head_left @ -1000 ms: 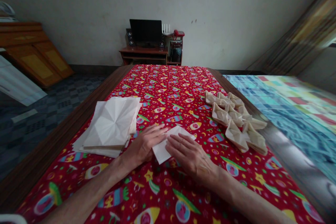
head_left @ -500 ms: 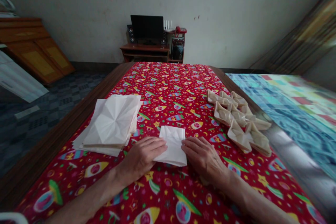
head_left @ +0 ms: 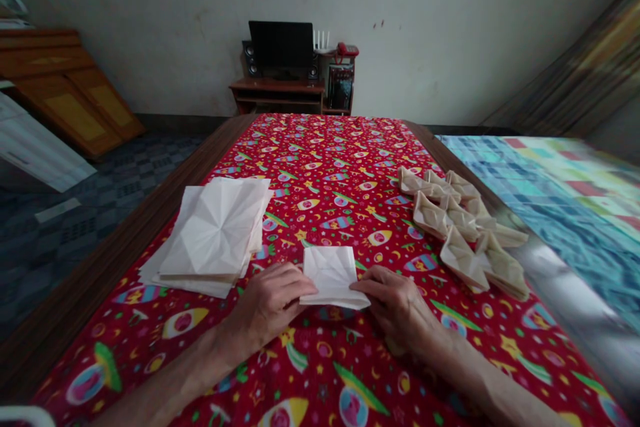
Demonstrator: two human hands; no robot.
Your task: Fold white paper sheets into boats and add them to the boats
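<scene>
A folded white sheet of paper (head_left: 330, 270) lies in front of me on the red patterned cloth, its near edge slightly lifted in layers. My left hand (head_left: 280, 293) pinches its left near corner between thumb and fingers. At the right near corner, my right hand (head_left: 393, 297) grips the paper the same way. To the left rests a stack of creased paper sheets (head_left: 217, 230), the top one marked with creases spreading from its centre. On the right sit several folded paper shapes (head_left: 463, 257) in cream tones, grouped in rows.
The red cloth (head_left: 325, 167) covers a long table with dark wooden edges (head_left: 200, 177). A bed with a blue checked cover (head_left: 540, 213) adjoins on the right. Beyond the table stand a monitor (head_left: 281, 45) on a desk and a red telephone (head_left: 347, 49). A wooden cabinet (head_left: 75, 93) is at left.
The folded paper was turned from a slanted position to square in front of me. My hands went from lying flat over it to pinching its two near corners.
</scene>
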